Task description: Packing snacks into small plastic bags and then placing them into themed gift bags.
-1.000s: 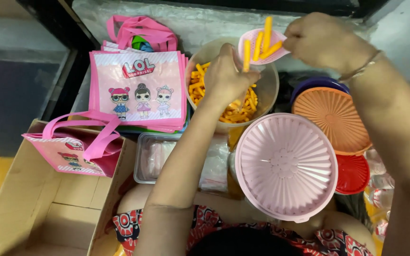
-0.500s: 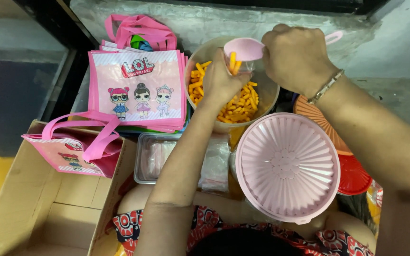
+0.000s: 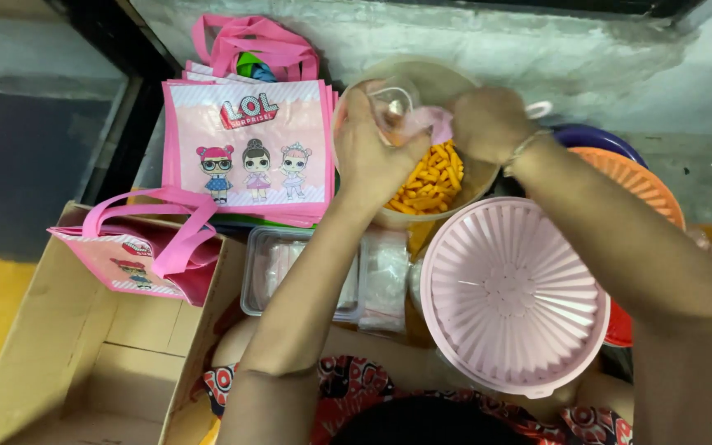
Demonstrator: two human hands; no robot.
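Note:
Both hands meet over a large beige bowl (image 3: 395,219) of orange snack sticks (image 3: 434,177). My right hand (image 3: 488,124) grips a small pink scoop cup (image 3: 433,124), tipped toward my left hand. My left hand (image 3: 372,152) pinches a small clear plastic bag (image 3: 395,100) right at the cup's mouth. The fingers hide what is inside the cup. A bracelet sits on my right wrist.
A big pink ribbed lid (image 3: 512,305) lies below the bowl, with orange (image 3: 640,177) and red (image 3: 620,325) lids to its right. A stack of pink cartoon gift bags (image 3: 245,148) lies left of the bowl. One pink bag (image 3: 142,247) stands in a cardboard box (image 3: 84,354). A clear tub (image 3: 290,276) sits nearby.
My right hand brought the pink cup down and left from above the bowl's far rim to my left hand. The loose sticks seen in the cup are no longer visible.

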